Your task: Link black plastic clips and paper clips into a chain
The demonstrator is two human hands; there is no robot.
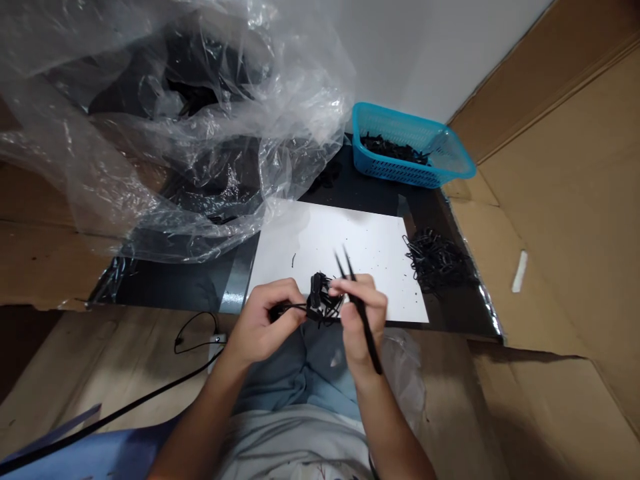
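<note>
My left hand (273, 317) is closed around a bunch of small black looped parts (318, 297), which sticks out past the fingertips over the near edge of a white paper sheet (320, 233). In my right hand (364, 307) is a pair of black tweezers (367, 327), gripped like a pen. Their two tips point away from me and stand apart, with nothing between them. The right fingertips are close beside the bunch; whether they touch it I cannot tell. A thin black scrap (293, 260) and several dark specks lie on the paper.
A heap of black looped parts (437, 260) lies right of the paper on the black table (170, 287). Behind stands a blue basket (395, 175) holding dark pieces. A large clear plastic bag (200, 167) spreads over the left. Cardboard (560, 187) walls the right side.
</note>
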